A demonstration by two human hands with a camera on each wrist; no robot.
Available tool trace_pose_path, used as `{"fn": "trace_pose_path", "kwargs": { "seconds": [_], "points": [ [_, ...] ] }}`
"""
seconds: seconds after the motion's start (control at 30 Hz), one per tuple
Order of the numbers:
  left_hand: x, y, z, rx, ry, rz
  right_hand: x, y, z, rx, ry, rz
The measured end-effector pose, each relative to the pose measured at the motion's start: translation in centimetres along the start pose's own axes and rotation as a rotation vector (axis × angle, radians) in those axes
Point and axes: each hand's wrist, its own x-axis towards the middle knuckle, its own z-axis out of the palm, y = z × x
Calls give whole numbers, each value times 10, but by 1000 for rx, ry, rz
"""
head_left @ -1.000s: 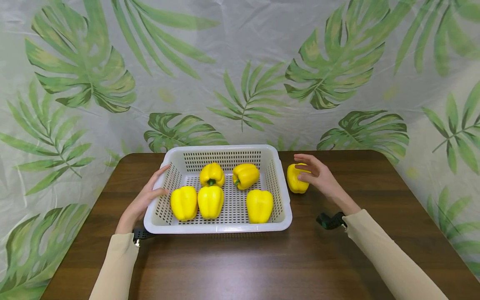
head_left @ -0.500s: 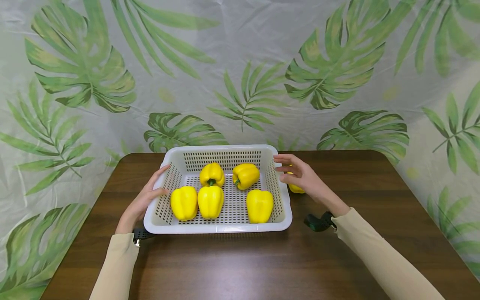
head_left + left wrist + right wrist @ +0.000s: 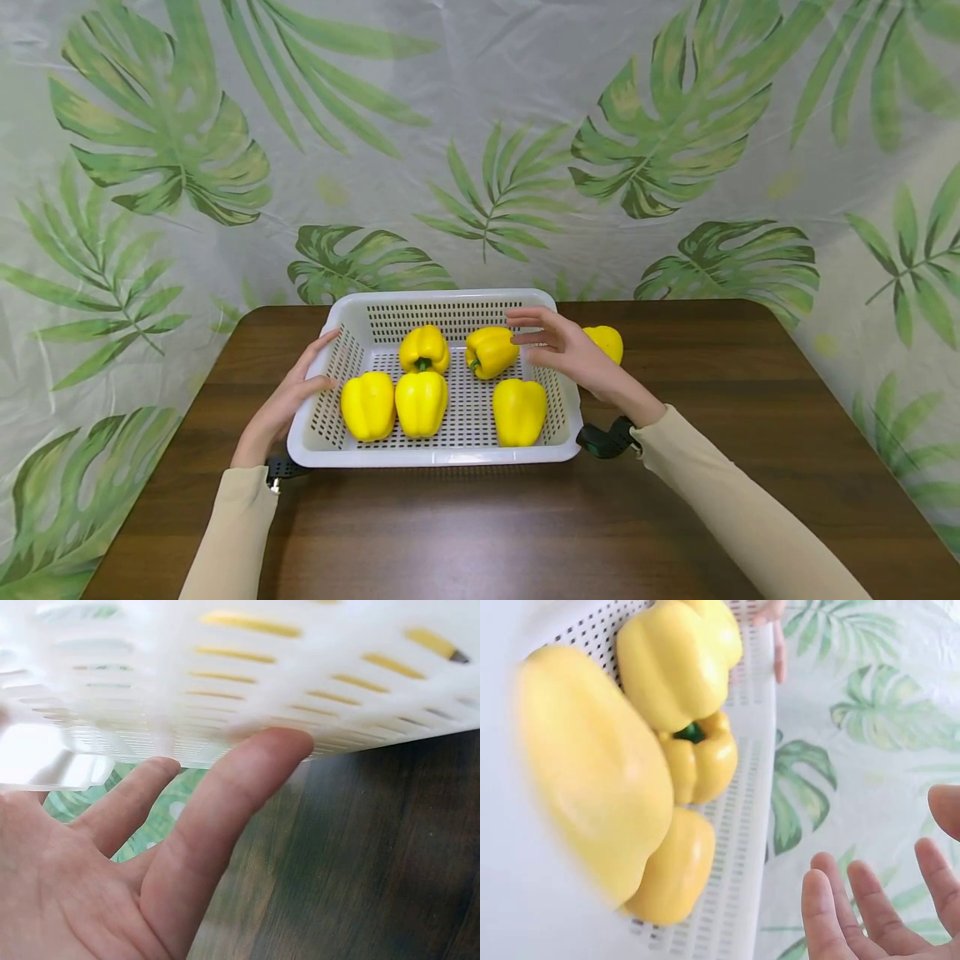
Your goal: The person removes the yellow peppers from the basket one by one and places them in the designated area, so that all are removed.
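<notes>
Five yellow bell peppers sit inside a white plastic basket [image 3: 435, 457] with slotted walls. Along its near side, the front-left pepper [image 3: 368, 407] and the front-middle pepper [image 3: 422, 405] stand side by side, and the front-right pepper [image 3: 520, 413] sits apart from them. Behind, the back-left pepper [image 3: 425, 347] turns its green stem toward the near side, while the back-right pepper [image 3: 491, 352] lies tilted. The outer pepper [image 3: 604, 342] is on the table [image 3: 487, 533] to the right of the basket, partly hidden by the right hand [image 3: 577, 354].

That hand hovers over the basket's right rim, its fingers spread, slightly bent and holding nothing; the right wrist view shows the fingertips free. The left hand [image 3: 292, 392] rests against the basket's left side, thumb and fingers extended, with the thumb at the slotted outer wall.

Both wrists carry black devices below beige sleeves [image 3: 236, 521]. Behind the dark wooden table hangs a grey cloth [image 3: 510, 75] printed with green leaves.
</notes>
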Motion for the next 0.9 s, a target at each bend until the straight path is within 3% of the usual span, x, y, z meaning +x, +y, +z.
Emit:
{"fn": "trace_pose_path", "kwargs": {
  "seconds": [0.4, 0.9],
  "points": [
    [-1, 1, 0, 18, 9, 9, 22, 2, 24, 23, -99, 23],
    [-1, 1, 2, 12, 9, 16, 47, 9, 44, -57, -137, 81]
  ]
}}
